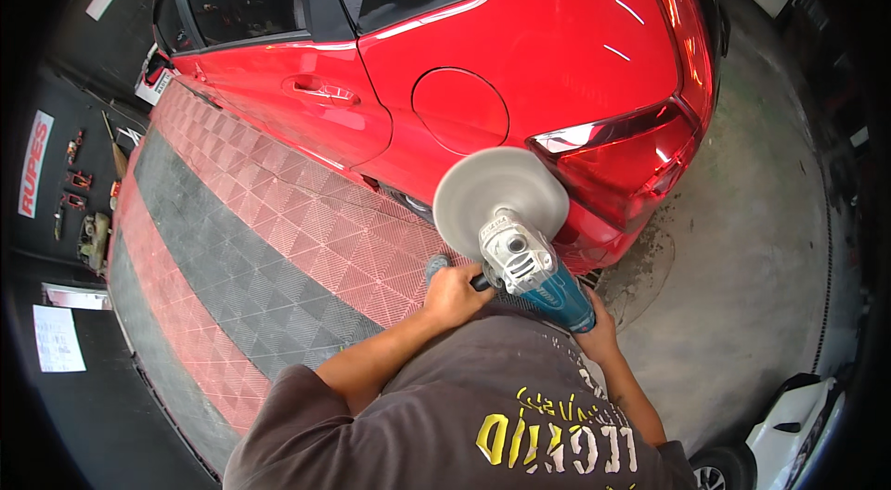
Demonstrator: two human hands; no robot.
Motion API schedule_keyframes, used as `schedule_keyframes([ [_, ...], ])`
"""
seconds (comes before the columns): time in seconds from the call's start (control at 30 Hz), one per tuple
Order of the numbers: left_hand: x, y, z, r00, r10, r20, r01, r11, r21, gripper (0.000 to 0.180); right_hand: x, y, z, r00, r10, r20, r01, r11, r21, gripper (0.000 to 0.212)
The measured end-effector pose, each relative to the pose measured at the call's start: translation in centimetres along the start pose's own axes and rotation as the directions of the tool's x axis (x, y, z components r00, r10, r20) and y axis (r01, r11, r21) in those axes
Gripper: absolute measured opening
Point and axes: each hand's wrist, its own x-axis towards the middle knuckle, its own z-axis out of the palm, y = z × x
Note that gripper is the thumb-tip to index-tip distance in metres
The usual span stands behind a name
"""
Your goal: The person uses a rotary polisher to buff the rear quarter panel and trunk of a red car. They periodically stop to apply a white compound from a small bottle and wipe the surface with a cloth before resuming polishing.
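Note:
A polisher (548,290) with a teal body and silver head is held in front of me with both hands. My left hand (455,297) is closed round its black side handle. My right hand (599,330) grips the rear of the teal body, its fingers partly hidden. The round whitish pad (464,198) faces the red car (575,35), overlapping its rear corner below the fuel flap (459,109) and tail light (622,142). Whether the pad touches the paint I cannot tell.
Red and grey floor tiles (278,202) lie along the car's side, bare concrete (742,258) to the right. A white car (789,430) stands at the lower right. Tools (76,179) hang on the dark left wall, above a pinned paper sheet (58,339).

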Motion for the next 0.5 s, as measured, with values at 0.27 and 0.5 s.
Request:
schedule_keyframes([
  [0.27,0.8,1.0,-3.7,0.997,0.019,-0.073,-0.013,0.997,0.078,0.029,3.5,-3.7,0.0,0.996,-0.074,-0.042,0.077,0.995,0.059,0.086],
  [0.5,0.0,0.2,-0.9,0.999,-0.034,0.035,0.037,0.997,-0.071,0.03,1.3,-3.0,-2.5,1.0,-0.006,0.023,0.007,0.999,-0.05,0.081],
])
